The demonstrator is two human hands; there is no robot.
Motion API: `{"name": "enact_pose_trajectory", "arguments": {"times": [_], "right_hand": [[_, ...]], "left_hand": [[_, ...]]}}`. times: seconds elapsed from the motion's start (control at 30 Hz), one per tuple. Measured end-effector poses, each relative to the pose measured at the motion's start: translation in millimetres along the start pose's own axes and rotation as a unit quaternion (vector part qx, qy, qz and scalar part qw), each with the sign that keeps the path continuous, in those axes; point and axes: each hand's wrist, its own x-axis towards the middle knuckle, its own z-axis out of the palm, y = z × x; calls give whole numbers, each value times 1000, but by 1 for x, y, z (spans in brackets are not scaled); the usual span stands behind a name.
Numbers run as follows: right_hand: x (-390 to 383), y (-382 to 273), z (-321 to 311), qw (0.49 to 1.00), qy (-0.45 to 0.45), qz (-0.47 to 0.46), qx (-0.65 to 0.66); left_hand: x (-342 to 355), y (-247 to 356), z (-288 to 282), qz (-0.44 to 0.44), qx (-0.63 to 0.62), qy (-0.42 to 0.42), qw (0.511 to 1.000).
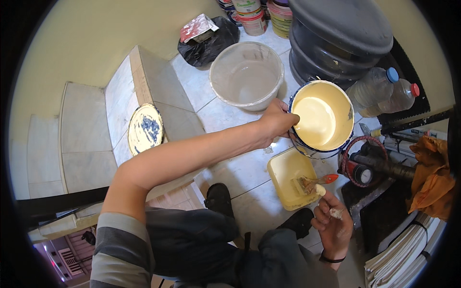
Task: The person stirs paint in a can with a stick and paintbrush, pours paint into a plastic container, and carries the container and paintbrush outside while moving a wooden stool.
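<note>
My left hand (278,124), arm stretched across the view, grips the dark blue rim of a paint bucket (342,109). The bucket tilts toward me, and pale yellow paint (313,124) coats its inside. Below it on the floor lies a yellow plastic tray (281,169). A paintbrush (307,184) with an orange-red handle rests in the tray, its bristles inside and its handle across the right edge. Beside that handle is my right hand (333,223), palm up and holding nothing I can see. Its index finger is stretched out with pale paint on the tip; the other fingers curl loosely.
A paint-smeared lid (145,129) sits on the tiled step at left. A whitish basin (230,98), black bag (211,48) and big dark barrel (336,43) stand beyond. At right are plastic bottles (374,89), a pump with a gauge (360,174) and orange cloth (430,173).
</note>
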Motion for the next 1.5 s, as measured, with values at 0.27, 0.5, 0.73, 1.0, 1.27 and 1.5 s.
{"name": "enact_pose_trajectory", "arguments": {"times": [0.27, 0.5, 0.73, 1.0, 1.27, 1.5], "right_hand": [[93, -41, 170, 875, -53, -384, -291], [339, -1, 217, 397, -76, -197, -893], [338, -46, 264, 500, -128, -148, -843], [177, -56, 214, 953, -156, 26, -257], [79, -27, 140, 966, -43, -43, -250], [45, 45, 37, 784, 110, -84, -605]], "left_hand": [[-104, 26, -76, 67, -38, -25, 997], [-280, 59, -164, 261, -122, 92, 953], [-345, 26, -165, 359, 55, 184, 913], [-311, 29, -182, 317, 316, 24, 894], [-298, 32, -171, 309, 348, 36, 884], [-290, 36, -156, 260, 372, 60, 889]]}}
